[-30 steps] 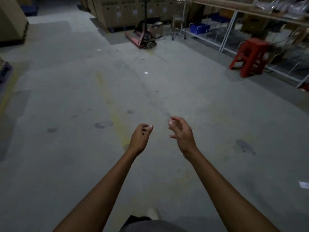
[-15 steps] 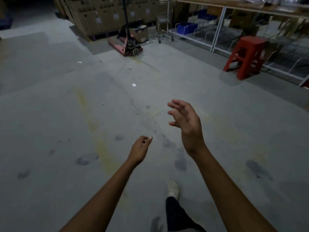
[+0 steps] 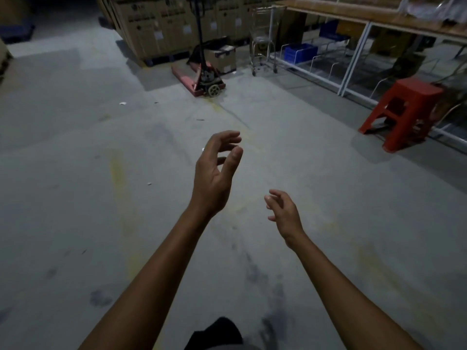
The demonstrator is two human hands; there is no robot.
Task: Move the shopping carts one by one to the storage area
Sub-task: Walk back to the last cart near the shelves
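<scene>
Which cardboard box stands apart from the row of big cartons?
The small box beside the red pallet jack, left of the cart; the big cartons stand together in a row behind it.

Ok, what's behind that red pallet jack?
A small cardboard box sits right behind the pallet jack, with a row of stacked cartons beyond. The jack covers part of the box; nothing past the cartons shows.

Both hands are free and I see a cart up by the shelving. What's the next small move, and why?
Probably step forward toward the shopping cart, veering slightly right of the pallet jack. The left hand and right hand are open and hold nothing, and the cart stands well out of reach across bare floor, beside the shelving.
</scene>
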